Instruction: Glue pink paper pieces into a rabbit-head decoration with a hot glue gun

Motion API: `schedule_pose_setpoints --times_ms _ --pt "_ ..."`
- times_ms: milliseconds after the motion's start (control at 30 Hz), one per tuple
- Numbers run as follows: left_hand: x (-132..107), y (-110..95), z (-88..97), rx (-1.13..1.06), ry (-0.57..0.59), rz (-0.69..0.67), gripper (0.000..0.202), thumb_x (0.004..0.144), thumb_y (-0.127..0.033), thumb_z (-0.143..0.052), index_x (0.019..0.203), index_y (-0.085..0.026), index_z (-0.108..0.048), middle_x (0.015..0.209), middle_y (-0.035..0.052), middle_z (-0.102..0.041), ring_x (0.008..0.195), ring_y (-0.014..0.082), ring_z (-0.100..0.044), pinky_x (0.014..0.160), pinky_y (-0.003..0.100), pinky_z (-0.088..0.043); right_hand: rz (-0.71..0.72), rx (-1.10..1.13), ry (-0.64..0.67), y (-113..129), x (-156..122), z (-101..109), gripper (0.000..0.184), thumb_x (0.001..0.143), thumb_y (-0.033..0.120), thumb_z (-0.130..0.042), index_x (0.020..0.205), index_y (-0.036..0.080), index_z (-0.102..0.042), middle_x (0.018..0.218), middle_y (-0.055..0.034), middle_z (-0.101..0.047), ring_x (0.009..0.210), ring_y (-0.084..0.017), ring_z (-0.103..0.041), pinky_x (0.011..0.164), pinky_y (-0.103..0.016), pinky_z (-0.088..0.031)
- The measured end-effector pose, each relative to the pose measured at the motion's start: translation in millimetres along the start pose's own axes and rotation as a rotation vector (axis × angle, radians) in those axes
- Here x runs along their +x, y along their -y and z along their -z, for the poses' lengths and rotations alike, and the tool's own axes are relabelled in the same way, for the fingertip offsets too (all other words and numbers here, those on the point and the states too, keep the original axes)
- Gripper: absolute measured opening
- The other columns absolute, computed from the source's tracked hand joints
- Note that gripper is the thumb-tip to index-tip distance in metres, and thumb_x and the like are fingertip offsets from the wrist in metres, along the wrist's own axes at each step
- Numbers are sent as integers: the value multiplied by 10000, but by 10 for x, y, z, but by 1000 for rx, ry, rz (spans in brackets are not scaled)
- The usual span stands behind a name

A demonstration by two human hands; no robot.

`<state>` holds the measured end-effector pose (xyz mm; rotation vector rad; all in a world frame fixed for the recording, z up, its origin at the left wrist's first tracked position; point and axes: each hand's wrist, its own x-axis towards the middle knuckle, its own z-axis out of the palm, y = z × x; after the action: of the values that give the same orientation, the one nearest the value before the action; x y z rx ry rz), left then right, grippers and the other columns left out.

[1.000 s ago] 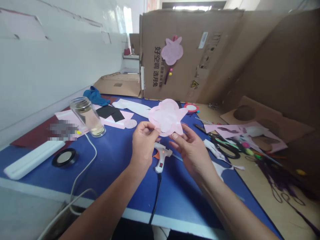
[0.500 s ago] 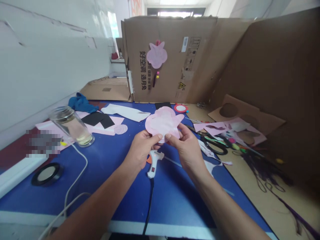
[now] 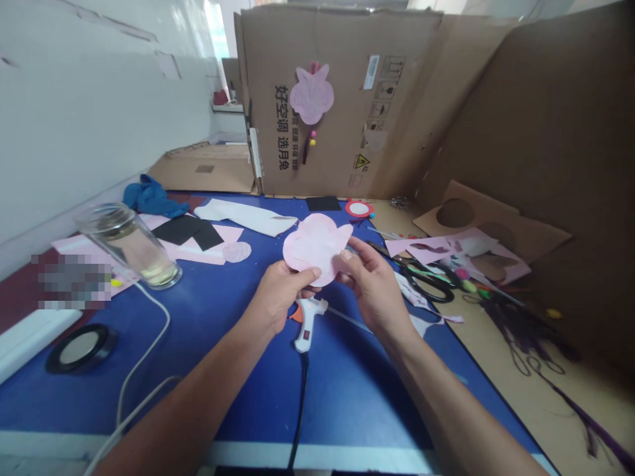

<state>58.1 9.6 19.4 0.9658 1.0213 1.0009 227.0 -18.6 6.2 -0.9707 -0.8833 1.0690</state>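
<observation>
An already cut pink shape [image 3: 315,244] is pinched between left hand [image 3: 280,295] and right hand [image 3: 374,287], the glue gun [image 3: 306,324] lying untouched below.

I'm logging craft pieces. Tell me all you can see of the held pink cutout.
The pink cutout is thin, paper or foam by its look, with rounded lobes like a flower. The left hand pinches its lower edge, the right hand its right side, holding it tilted above the blue table.
</observation>
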Motion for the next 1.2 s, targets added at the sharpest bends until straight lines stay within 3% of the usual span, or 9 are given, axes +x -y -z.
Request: schedule_pose_setpoints --times_ms 300,433,567,900,1200 --pt "2 67 54 -62 45 40 373 727 -267 -979 1066 -134 -895 990 174 -870 742 215 -774 613 269 -575 -34 -21 44 -65 24 -30 692 743 391 -988 1372 240 -744 825 50 -754 740 -175 -657 758 -327 -533" --pt "30 77 94 -170 -32 26 310 752 -260 -954 1030 -140 -889 983 152 -868 753 191 -764 634 255 -572 -85 2 20 -82 -23 -12 717 782 417 -982 1416 238 -700 812 65 -726 731 -155 -643 768 -319 -533" --pt "38 72 124 -237 -103 33 301 765 -254 -949 1038 -153 -874 953 123 -855 728 164 -728 602 238 -524 -135 4 35 -101 -84 -61 848 695 399 -1045 1434 231 -666 867 40 -773 754 -169 -686 762 -330 -547" --pt "35 72 102 -383 -11 161 280 752 -215 -951 992 -147 -823 914 96 -814 669 139 -657 589 250 -483 -156 57 17 -130 -101 -157 828 614 333 -1058 1363 238 -717 801 61 -759 711 -166 -687 704 -325 -556" --pt "25 37 63 -413 -40 278 163 818 -169 -872 961 -153 -796 781 50 -737 591 123 -582 544 245 -470 -149 47 24 -131 -108 -166 833 634 329 -1033 1392 232 -702 866 38 -785 741 -163 -683 724 -326 -548"
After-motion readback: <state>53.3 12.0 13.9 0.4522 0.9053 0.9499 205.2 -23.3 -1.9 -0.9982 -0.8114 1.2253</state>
